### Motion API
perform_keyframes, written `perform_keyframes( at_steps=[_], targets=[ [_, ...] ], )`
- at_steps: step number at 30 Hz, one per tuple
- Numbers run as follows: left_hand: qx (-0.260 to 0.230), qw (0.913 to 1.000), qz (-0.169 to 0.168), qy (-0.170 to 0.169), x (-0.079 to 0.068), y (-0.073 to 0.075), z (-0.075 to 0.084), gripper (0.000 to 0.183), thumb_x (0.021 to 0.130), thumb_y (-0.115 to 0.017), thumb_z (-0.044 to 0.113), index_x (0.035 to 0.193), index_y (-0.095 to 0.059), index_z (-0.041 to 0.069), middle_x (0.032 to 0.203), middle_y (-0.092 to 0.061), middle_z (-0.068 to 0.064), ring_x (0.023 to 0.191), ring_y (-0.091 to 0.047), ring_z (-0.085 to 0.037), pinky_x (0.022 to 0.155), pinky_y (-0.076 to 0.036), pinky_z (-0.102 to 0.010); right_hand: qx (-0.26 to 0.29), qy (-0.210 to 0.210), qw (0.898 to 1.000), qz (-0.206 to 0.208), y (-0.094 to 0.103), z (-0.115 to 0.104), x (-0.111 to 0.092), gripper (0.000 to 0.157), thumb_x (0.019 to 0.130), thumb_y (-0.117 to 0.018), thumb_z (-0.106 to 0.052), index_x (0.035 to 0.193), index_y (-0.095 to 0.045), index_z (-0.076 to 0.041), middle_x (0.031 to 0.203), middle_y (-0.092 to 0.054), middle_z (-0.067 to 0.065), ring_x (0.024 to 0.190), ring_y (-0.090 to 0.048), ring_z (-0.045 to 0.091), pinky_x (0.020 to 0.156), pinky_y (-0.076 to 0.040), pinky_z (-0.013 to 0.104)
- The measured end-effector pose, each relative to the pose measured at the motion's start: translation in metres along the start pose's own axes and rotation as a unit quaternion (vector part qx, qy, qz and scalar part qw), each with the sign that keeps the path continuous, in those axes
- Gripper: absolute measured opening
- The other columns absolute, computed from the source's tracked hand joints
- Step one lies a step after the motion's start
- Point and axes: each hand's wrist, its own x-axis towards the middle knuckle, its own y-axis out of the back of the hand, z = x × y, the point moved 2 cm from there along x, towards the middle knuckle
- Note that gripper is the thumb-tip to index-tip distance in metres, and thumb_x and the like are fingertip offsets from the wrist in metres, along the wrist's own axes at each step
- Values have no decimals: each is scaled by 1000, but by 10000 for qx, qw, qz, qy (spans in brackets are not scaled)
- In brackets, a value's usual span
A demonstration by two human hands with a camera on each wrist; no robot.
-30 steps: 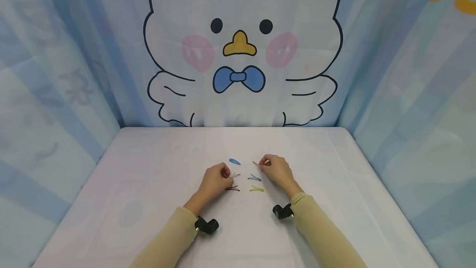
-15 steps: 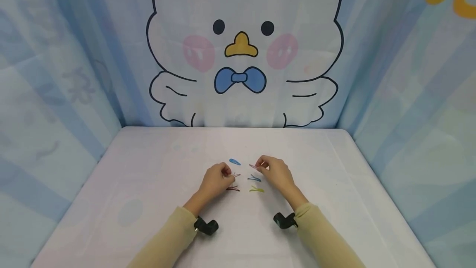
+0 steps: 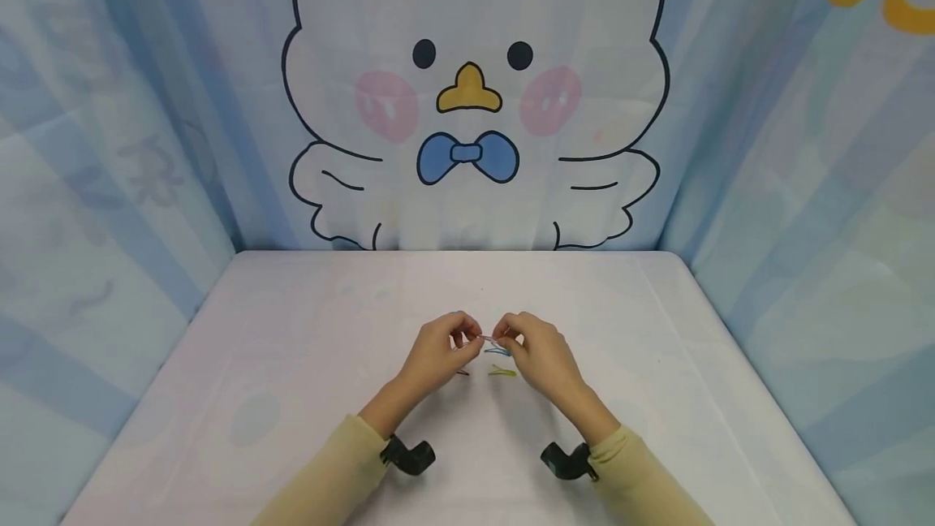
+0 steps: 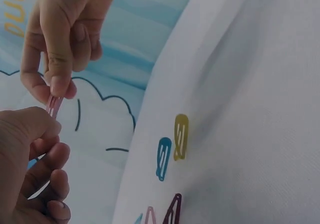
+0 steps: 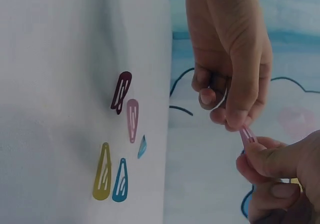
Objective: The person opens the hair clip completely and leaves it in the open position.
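A pink snap hair clip is held above the table between both hands. My left hand pinches one end between thumb and fingers. My right hand pinches the opposite end, its thumb and index finger meeting on the clip in the left wrist view. Below lie a blue clip and a yellow-green clip, their arms standing apart. The right wrist view shows a dark red clip, a second pink clip and a light blue clip on the table; in the head view my left hand mostly hides these.
The white table reaches back to a curtain with a cartoon bird print. Blue curtains hang along both sides. Each wrist carries a black camera.
My right hand has brought the pink clip leftward and nearer. My left hand has risen off the clips on the table, moved right, and now pinches the clip's other end.
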Motion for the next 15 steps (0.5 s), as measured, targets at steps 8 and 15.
perform_keyframes(
  at_steps=[8,15],
  targets=[
    [48,9980,452,-446,-2,7,26,9,93,-77,17,91,-69,16,85,-66,5,74,-57,-16,63,-45,-23,253,224,9983,479,14,-10,-9,5,94,-75,-11,93,-71,-14,89,-68,-1,59,-47,10,57,-43,26],
    [63,9953,764,-587,-2,12,39,12,91,-79,14,87,-68,16,82,-64,6,71,-56,-14,63,-44,-23,309,384,9950,870,18,-17,-13,11,92,-75,-2,92,-68,-12,89,-68,2,63,-47,9,58,-43,25]
  ],
)
